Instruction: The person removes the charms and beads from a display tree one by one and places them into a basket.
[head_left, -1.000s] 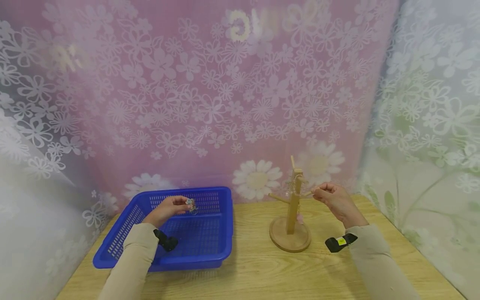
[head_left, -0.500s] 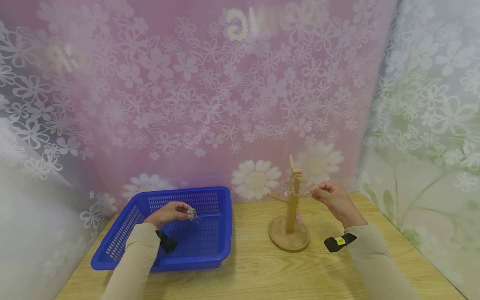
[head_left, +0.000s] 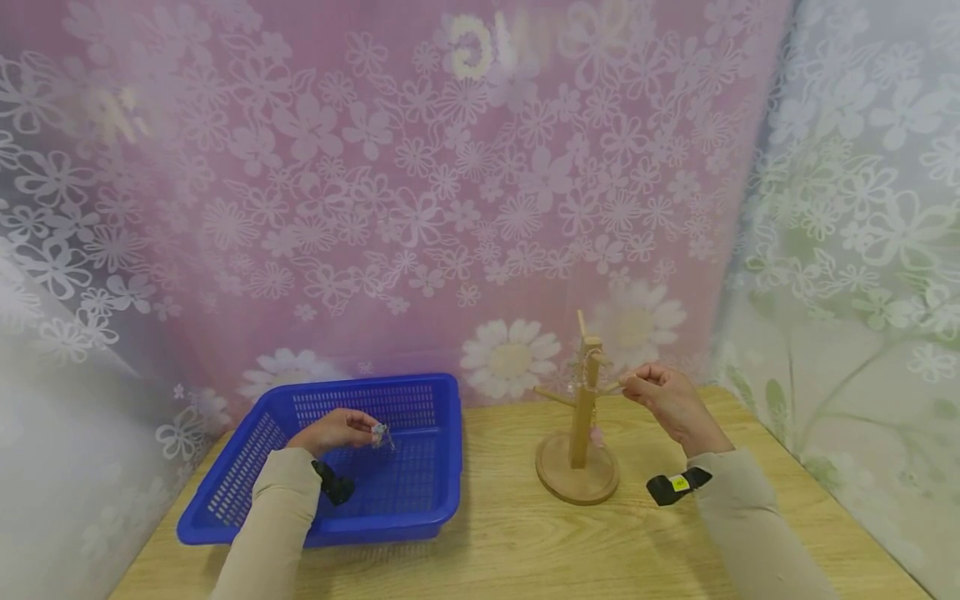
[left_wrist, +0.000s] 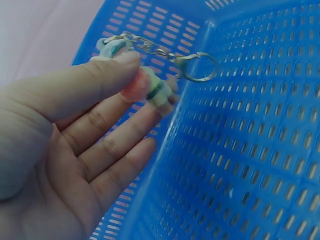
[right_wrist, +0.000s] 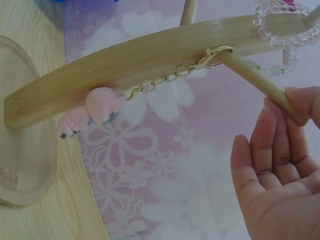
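Over the blue basket [head_left: 454, 467], my left hand [head_left: 334, 430] pinches a keychain [left_wrist: 136, 82] between thumb and fingers. Its small figurine is pale blue, red and green, partly covered by my thumb, and a gold chain with a ring [left_wrist: 202, 67] hangs off it. My right hand [head_left: 670, 402] pinches the outer end of a peg [right_wrist: 260, 82] on the wooden stand [head_left: 582, 417], which stands upright on a round base. From that same peg, near the post, a pink figurine keychain [right_wrist: 104, 105] hangs by its gold clasp. Clear and pink bead bracelets [right_wrist: 264, 36] hang higher on the stand.
The basket stands left on the wood-grain table [head_left: 510, 500], the stand to its right. A pink floral curtain [head_left: 420, 208] closes off the back, with a pale flowered curtain [head_left: 862, 275] on the right.
My left hand has lowered a little into the basket with the keychain, whose chain now hangs further down. The right hand keeps its hold on the peg.
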